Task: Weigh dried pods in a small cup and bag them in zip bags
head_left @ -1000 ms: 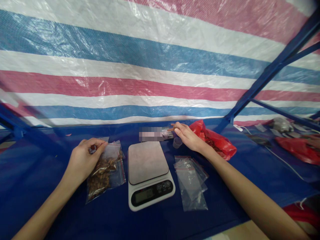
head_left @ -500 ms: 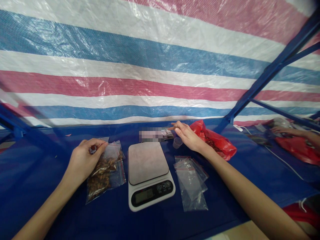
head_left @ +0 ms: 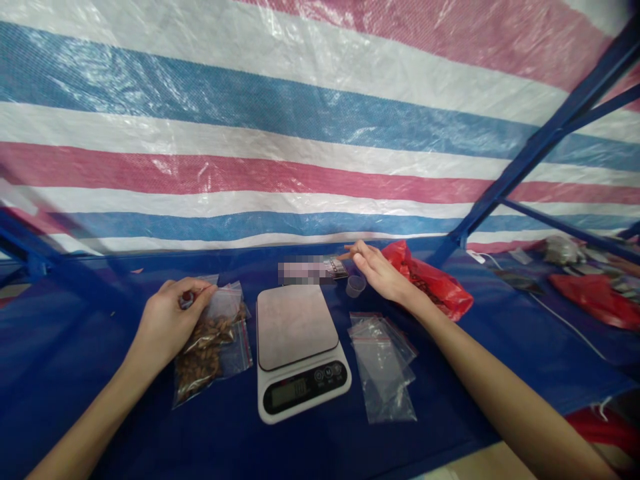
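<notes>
Red, white and blue striped sheeting (head_left: 280, 173) hangs behind a blue table (head_left: 310, 453). At the middle stands a white kitchen scale (head_left: 297, 327), its display too blurred to read surely. Right of it, farther back, a red plastic bag (head_left: 447, 290) gapes, showing dark pieces. Left of the scale lies a clear zip bag (head_left: 197, 360) full of brown pieces, overlapping other clear plastic; judging by that, some filling is done. Right of the scale, flat zip bags (head_left: 385, 380) overlap, apparently unfilled. The left hand (head_left: 173, 313) seems to pinch the full bag's upper edge between thumb and fingers. The right hand (head_left: 377, 270), fingers stretched out and apparently holding nothing, is just beside a small clear cup (head_left: 355, 287).
</notes>
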Available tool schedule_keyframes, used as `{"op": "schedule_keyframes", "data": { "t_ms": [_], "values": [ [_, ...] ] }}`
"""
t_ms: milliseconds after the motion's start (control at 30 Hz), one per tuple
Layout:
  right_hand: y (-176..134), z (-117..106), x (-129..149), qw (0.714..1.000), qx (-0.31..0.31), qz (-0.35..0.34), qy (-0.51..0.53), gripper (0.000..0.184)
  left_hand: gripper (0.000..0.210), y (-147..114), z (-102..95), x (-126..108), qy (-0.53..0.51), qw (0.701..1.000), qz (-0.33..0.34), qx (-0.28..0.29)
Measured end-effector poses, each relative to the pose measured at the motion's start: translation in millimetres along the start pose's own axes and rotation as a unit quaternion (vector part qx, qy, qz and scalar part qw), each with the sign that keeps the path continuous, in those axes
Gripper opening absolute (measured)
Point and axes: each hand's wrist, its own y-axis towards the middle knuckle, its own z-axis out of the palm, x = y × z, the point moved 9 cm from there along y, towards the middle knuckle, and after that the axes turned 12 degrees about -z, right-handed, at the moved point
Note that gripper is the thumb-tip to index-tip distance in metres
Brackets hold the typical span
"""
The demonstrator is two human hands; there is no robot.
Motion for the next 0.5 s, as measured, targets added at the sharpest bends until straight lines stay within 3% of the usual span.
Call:
{"op": "schedule_keyframes", "data": {
  "t_ms": [200, 267, 367, 500],
  "values": [
    [-2, 9, 2, 0.999, 0.034, 0.0, -0.019, 0.041, 0.035, 0, -0.1, 2, -0.001, 1.0, -0.008, 0.002],
    [0, 4, 6, 1.0, 0.018, -0.004, -0.015, 0.04, 0.035, 1, 0.2, 3, 0.001, 1.0, -0.009, 0.002],
    [2, -28, 14, 0.998, -0.058, -0.011, -0.028, 0.04, 0.035, 3, 2.5, 5, 0.005, 1.0, -0.001, 0.008],
    [-16, -95, 15, 0.98, -0.188, 0.03, -0.061, 0.041, 0.039, 7, 4.3, 4, 0.012, 0.999, 0.037, 0.026]
  ]
}}
